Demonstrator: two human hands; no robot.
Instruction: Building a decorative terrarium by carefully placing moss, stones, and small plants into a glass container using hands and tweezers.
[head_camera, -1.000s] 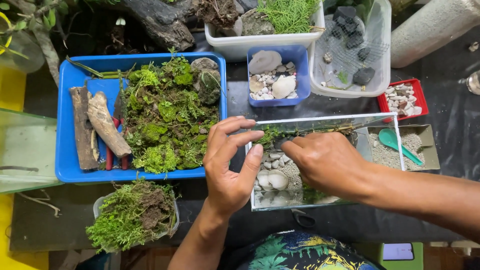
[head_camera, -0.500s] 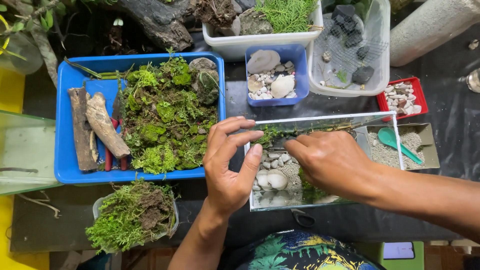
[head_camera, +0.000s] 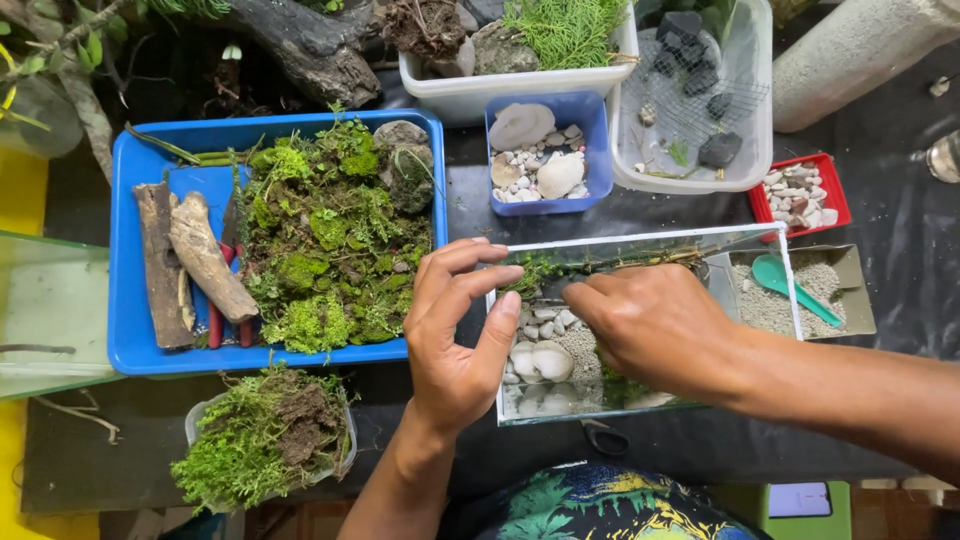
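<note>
A small rectangular glass tank (head_camera: 640, 243) stands in front of me with white pebbles (head_camera: 540, 350), pale sand and a strip of green moss (head_camera: 530, 270) along its far wall. My left hand (head_camera: 455, 345) grips the tank's left wall, thumb on the near side and fingers spread over the top edge. My right hand (head_camera: 660, 325) reaches into the tank from the right. Its fingers are bunched and point down at the moss strip and pebbles. The fingertips are hidden, so I cannot tell whether they pinch anything.
A blue tray (head_camera: 130, 340) at left holds moss, driftwood pieces (head_camera: 195, 260) and red-handled scissors. A tub of moss (head_camera: 262, 440) sits near left. Behind are a blue stone box (head_camera: 545, 160), a clear tub with dark rocks (head_camera: 700, 110), a red pebble dish (head_camera: 800, 195), and a sand tray with a teal scoop (head_camera: 790, 285).
</note>
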